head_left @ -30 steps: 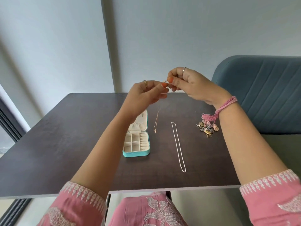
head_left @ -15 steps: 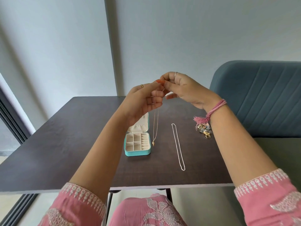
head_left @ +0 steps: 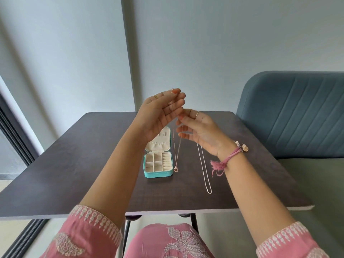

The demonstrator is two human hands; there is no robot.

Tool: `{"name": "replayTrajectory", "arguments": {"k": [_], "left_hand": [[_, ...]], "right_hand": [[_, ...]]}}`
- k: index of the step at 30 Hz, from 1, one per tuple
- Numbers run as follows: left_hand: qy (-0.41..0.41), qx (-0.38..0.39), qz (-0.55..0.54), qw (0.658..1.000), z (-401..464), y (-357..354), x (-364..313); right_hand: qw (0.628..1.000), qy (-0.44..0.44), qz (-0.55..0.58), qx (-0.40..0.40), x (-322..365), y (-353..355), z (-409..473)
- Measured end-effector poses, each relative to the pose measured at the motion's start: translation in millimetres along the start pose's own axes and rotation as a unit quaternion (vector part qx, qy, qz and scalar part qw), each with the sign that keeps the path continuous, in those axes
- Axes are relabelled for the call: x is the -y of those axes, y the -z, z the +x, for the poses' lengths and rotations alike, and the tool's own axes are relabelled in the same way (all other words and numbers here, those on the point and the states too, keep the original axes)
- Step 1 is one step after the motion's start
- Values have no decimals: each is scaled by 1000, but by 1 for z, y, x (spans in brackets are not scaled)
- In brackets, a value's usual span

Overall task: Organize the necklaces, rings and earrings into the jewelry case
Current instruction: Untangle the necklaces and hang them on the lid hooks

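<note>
The left hand (head_left: pixel 160 114) is raised above the tabletop (head_left: pixel 93 164), and its grip is a pinch: thumb and forefinger tips pressed together on the top end of the rose-gold necklace (head_left: pixel 177 151), a small ring of the clasp showing just above the nails. From that pinch the chain hangs nearly straight down, its long axis vertical, and its little round pendant (head_left: pixel 176 168) ends just beside the right edge of the jewelry case (head_left: pixel 158 173), close to the tabletop; whether it touches the surface I can't quite tell from here.

The right hand (head_left: pixel 201 133) sits just below and to the right of the left, fingers spread and loosely curved toward the chain. It may be brushing the strands near its fingertips, but it does not look like a firm hold.

The case lies open, lid back, compartments facing up, directly left of the hanging chain. So the drop point lies down and left of the grip, and the left hand is the nearer one.

The silver chain (head_left: pixel 203 170) lies stretched out on the tabletop, right of the pendant, running toward the near edge.
</note>
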State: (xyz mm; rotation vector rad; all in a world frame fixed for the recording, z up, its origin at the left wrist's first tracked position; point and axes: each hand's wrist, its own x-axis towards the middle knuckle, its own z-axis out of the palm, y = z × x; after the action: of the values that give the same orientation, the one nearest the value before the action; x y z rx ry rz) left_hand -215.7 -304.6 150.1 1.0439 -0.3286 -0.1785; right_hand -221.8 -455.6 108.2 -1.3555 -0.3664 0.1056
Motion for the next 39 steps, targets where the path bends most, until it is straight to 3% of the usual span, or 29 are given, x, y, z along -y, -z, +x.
{"name": "replayTrajectory", "arguments": {"k": [5, 10, 19, 23, 25, 27, 30, 34, 39], "left_hand": [[-23, -2, -25, 999, -1, 2, 2], [-46, -26, -57, 997, 3, 2, 4], [-71, -73, -109, 989, 10, 13, 4], [-67, -61, -86, 992, 10, 17, 10], [-67, -64, -54, 994, 10, 18, 14], [-66, -68, -23, 995, 10, 19, 16], [-66, -64, 7, 996, 10, 19, 18], [-64, -51, 40, 996, 9, 19, 18], [-58, -32, 36, 997, 7, 18, 19]], "right_hand": [[999, 22, 6, -35, -18, -6, -9], [990, 47, -105, -85, -31, -8, -10], [945, 81, -316, -35, -37, 2, -26], [883, 127, -452, -5, -29, 1, -30], [840, 172, -515, -16, -23, -2, -31], [824, 206, -527, -43, -17, -5, -31], [857, 204, -467, -73, -6, -8, -32], [938, 143, -314, -24, 10, -12, -28], [951, 152, -265, -48, 20, -12, -20]]}}
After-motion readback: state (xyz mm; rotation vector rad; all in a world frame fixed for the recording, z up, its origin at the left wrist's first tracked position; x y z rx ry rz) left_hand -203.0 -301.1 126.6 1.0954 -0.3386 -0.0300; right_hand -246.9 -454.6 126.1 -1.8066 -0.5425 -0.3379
